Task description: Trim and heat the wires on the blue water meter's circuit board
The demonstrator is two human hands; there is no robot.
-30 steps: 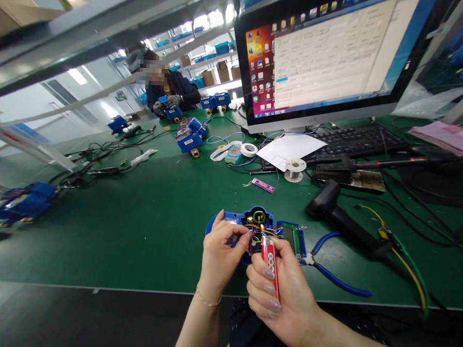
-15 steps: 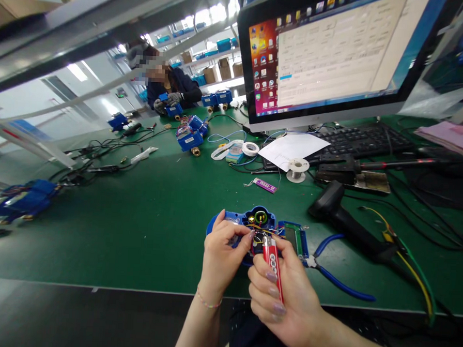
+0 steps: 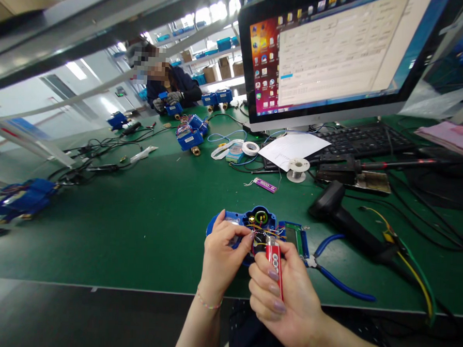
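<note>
A blue meter housing (image 3: pixel 235 215) lies opened at the table's front, with thin wires (image 3: pixel 269 232) and a dark circuit part inside. Hinged out to its right by wires is a display board (image 3: pixel 291 238) in a blue frame. My left hand (image 3: pixel 224 248) rests over the housing's left side, thumb and forefinger pinched on a thin wire whose end is hard to see. Wrapped in the fingers of my right hand (image 3: pixel 287 288) is a red lighter (image 3: pixel 275 264), its metal top close to the wires. No flame can be made out.
Blue-handled pliers (image 3: pixel 342 284) and a black barcode scanner (image 3: pixel 345 226) lie to the right. Behind are a purple strip (image 3: pixel 265 185), a solder spool (image 3: pixel 297 170), paper (image 3: pixel 293 148), a keyboard (image 3: pixel 361 141) and a monitor (image 3: pixel 330 59). A co-worker (image 3: pixel 174 85) handles blue meters across the table.
My right hand has shifted the lighter slightly right and tilted it a little. My left hand keeps its pinch in the same place.
</note>
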